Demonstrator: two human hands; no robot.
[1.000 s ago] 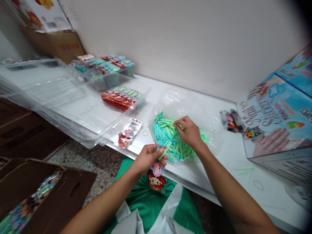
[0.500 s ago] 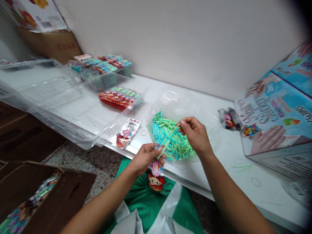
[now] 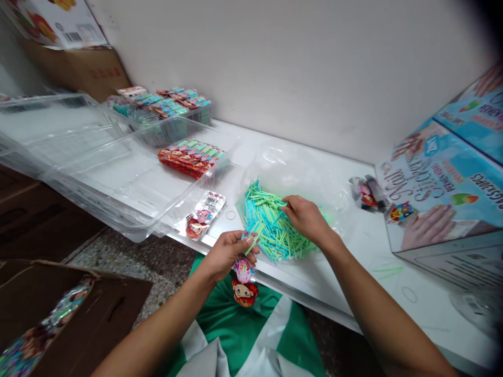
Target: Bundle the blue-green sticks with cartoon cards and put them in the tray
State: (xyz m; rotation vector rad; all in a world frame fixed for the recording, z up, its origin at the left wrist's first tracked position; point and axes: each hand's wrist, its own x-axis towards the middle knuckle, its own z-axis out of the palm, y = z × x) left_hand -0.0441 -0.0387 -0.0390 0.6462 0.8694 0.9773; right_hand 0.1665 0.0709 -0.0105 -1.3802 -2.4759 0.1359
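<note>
Near the table's front edge my left hand (image 3: pixel 231 254) is closed on a packet (image 3: pixel 244 285) with a red-haired cartoon face, which hangs face-down over the edge, and on short green sticks at its top. My right hand (image 3: pixel 306 217) reaches over the pile of green and blue sticks (image 3: pixel 271 222), its thumb and fingers pinched at the pile's upper part; what lies between the fingertips is too small to make out. The pile rests in a clear plastic bag (image 3: pixel 294 162). Left of it lies another cartoon packet (image 3: pixel 204 214) beside a rubber band (image 3: pixel 230 215).
A clear tray (image 3: pixel 129 209) at left holds a row of red packets (image 3: pixel 190 157). Behind it stands a filled container (image 3: pixel 168 112). A blue-and-white carton (image 3: pixel 444 183) is at right, dark packets (image 3: pixel 368 193) beside it. An open cardboard box (image 3: pixel 106 309) sits lower left.
My right hand has turned palm-down and moved slightly left onto the pile; the long stick it held near the left hand no longer shows. My left hand has shifted slightly left with the packet.
</note>
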